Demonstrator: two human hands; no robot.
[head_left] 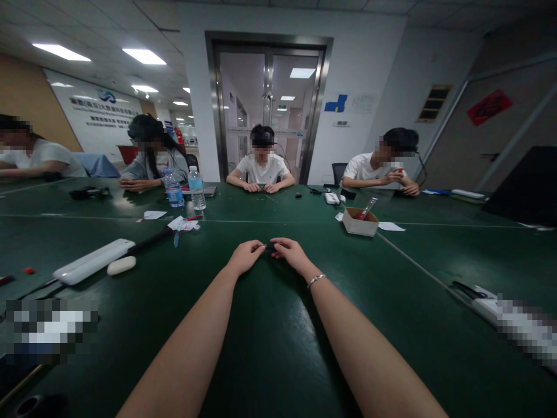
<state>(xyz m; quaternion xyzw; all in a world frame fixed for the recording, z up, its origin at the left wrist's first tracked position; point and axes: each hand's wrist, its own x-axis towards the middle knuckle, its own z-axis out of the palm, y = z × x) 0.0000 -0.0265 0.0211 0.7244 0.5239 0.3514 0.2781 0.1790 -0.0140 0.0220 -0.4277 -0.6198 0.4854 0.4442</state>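
Note:
Both my hands meet over the dark green table [270,302], in front of me. A small black object [270,247] is between them, too small to identify. My left hand [247,256] pinches at its left end, where something tiny and pale shows at the fingertips. From the other side, my right hand [292,254] grips the black object with thumb and fingers; a silver bracelet [316,281] circles that wrist.
A white box [360,225] holding a red-and-clear item stands ahead right. Two water bottles [197,188], paper scraps [183,224], a white power strip [94,261] and a white oval case [121,266] lie leftward. Several people sit across the table.

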